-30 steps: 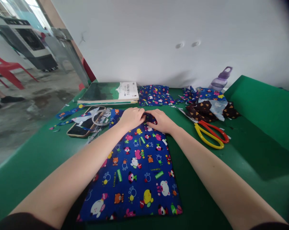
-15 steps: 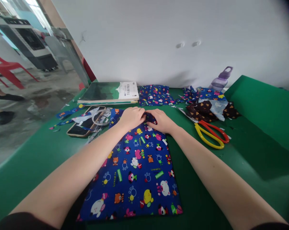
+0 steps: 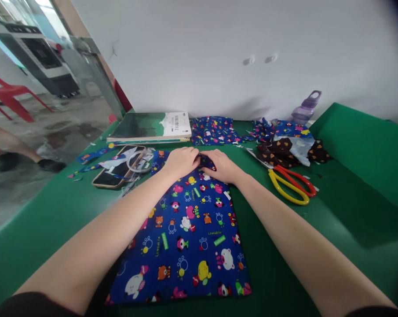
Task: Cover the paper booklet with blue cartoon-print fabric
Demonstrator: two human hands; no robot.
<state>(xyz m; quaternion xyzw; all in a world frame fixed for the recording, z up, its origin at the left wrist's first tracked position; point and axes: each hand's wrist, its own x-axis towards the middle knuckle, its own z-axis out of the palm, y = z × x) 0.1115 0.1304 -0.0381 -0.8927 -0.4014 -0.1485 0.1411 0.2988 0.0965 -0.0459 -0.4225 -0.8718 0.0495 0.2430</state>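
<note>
A blue cloth printed with cartoon animals lies spread flat on the green table, its long side running toward me. At its far edge my left hand is closed on the fabric, fingers curled over it. My right hand meets it there, thumb and fingers pinching a bunched fold of the same cloth. Both hands almost touch, and the fingertips are partly hidden behind the knuckles. A small white tag shows on the cloth's right edge.
Scissors with red and yellow handles lie to the right, by a heap of fabric scraps. A purple bottle stands behind. Books, a phone and a tape ring are at left. A green panel rises at right.
My hands and the cloth look nearly unmoved. On the floor at far left, a passing person's legs have shifted to the right.
</note>
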